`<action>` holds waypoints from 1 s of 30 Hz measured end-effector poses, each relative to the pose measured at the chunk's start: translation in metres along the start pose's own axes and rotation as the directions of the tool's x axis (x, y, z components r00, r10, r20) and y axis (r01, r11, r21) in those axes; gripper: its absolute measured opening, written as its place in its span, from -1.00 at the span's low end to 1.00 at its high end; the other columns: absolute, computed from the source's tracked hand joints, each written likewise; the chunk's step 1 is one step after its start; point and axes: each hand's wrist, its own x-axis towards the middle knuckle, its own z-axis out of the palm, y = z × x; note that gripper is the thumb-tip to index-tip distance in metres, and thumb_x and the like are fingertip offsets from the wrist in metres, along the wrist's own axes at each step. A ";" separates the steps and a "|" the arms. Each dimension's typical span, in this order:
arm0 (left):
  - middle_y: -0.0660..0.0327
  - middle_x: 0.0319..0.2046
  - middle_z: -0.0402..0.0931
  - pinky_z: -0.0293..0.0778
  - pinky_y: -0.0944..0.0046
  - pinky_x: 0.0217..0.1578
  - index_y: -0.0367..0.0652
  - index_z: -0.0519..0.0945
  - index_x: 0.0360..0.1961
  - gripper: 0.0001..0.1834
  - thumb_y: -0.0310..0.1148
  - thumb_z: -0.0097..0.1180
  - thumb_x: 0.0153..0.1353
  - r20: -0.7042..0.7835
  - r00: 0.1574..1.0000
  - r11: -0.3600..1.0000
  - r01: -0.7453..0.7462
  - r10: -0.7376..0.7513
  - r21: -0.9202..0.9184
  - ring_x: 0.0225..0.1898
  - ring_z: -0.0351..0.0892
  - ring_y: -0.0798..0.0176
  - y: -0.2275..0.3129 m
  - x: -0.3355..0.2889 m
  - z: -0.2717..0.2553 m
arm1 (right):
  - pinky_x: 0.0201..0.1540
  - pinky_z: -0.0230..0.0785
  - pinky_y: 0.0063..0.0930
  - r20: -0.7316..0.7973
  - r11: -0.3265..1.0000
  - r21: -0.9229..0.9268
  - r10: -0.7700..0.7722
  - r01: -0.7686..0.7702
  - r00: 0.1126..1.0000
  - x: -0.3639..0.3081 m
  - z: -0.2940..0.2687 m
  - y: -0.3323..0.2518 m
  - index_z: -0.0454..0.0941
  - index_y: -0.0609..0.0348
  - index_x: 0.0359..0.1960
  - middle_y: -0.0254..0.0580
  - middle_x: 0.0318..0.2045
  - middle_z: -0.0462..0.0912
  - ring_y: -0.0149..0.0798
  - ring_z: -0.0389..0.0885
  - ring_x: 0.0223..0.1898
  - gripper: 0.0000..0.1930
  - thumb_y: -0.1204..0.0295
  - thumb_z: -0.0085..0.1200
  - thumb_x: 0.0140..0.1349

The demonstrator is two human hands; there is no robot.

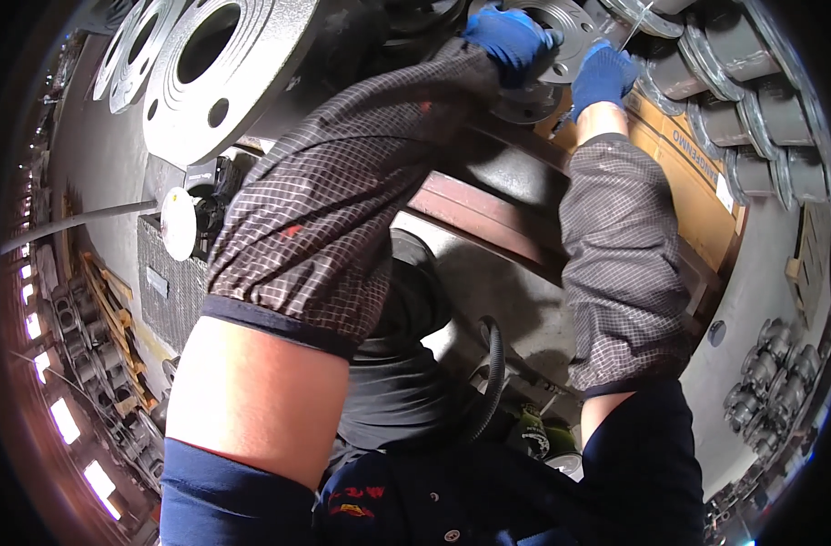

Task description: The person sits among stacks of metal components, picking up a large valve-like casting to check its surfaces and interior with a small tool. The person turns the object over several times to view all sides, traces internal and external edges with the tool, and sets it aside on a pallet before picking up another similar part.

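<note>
Both of my hands wear blue knit gloves and reach to the top of the view. My left hand point(512, 44) is curled at the left rim of a grey round flange point(574, 38) with bolt holes, partly covering it. Just right of that flange, my right hand point(604, 76) is closed around a thin metal rod point(635, 29), which sticks out above the fist. A dark end shows below the fist, too small to name. Beneath the left hand lies the edge of another grey flange point(528, 106). Checked oversleeves cover both forearms.
Large flanged fittings point(183, 100) stand at upper left. Flanged pipe pieces point(720, 118) are stacked at upper right, above a cardboard box point(684, 150). A reddish steel beam point(488, 217) crosses below my hands. A black corrugated hose point(495, 373) curves near my legs. More castings point(770, 387) lie at right.
</note>
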 end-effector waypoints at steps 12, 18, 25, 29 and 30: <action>0.04 0.03 0.36 0.07 -0.18 0.05 -0.06 0.28 0.10 -0.17 -0.02 0.25 -0.26 -0.346 0.932 0.993 0.084 -0.109 -0.085 0.10 0.32 0.04 0.021 0.002 0.039 | -0.29 0.39 -0.45 -0.091 0.998 0.009 0.056 -0.055 0.994 0.017 0.039 0.005 0.59 0.01 -0.40 -0.19 -0.33 0.63 -0.21 0.57 -0.24 -0.77 0.43 -0.20 0.17; 0.03 -0.18 0.47 0.28 0.06 -0.12 -0.12 0.49 -0.15 -0.68 -0.25 -0.03 0.06 -0.004 0.776 -0.011 -0.014 -0.631 -1.000 -0.14 0.42 -0.05 0.047 -0.130 0.019 | -0.29 0.33 -0.48 -0.248 0.961 -0.268 -0.137 0.068 0.959 0.012 0.050 -0.005 0.60 -0.10 -0.33 -0.31 -0.33 0.61 -0.39 0.55 -0.23 -0.82 0.44 -0.09 0.16; 0.18 -0.63 0.55 0.42 0.12 -0.57 0.02 0.65 -0.57 -0.80 -0.15 0.08 -0.13 -0.002 0.930 0.812 0.319 -0.367 -0.489 -0.55 0.55 0.08 0.084 -0.209 -0.040 | -0.09 0.36 -0.33 -0.405 0.181 0.904 0.068 0.388 0.912 -0.059 0.137 0.060 0.49 0.20 -0.02 -0.01 -0.10 0.54 -0.13 0.50 -0.12 -0.60 0.19 -0.13 0.24; 0.18 -0.63 0.51 0.41 0.08 -0.50 -0.06 0.59 -0.58 -0.84 -0.23 0.10 -0.15 -0.553 0.648 0.820 0.208 -0.523 -0.533 -0.53 0.51 0.07 0.099 -0.317 -0.090 | -0.18 0.40 -0.33 0.023 -0.063 0.998 -0.104 -0.030 0.994 -0.226 0.120 0.033 0.39 0.43 -0.02 -0.07 -0.09 0.51 -0.15 0.56 -0.28 -0.60 0.29 -0.17 0.28; 0.17 -0.61 0.51 0.41 0.08 -0.50 -0.05 0.59 -0.55 -0.85 -0.25 0.11 -0.17 -0.627 0.543 0.809 0.191 -0.559 -0.556 -0.52 0.51 0.04 0.102 -0.339 -0.089 | -0.20 0.40 -0.34 0.028 -0.058 0.997 -0.222 -0.042 0.975 -0.271 0.088 0.024 0.37 0.39 0.01 -0.04 -0.11 0.52 -0.14 0.60 -0.31 -0.59 0.29 -0.22 0.28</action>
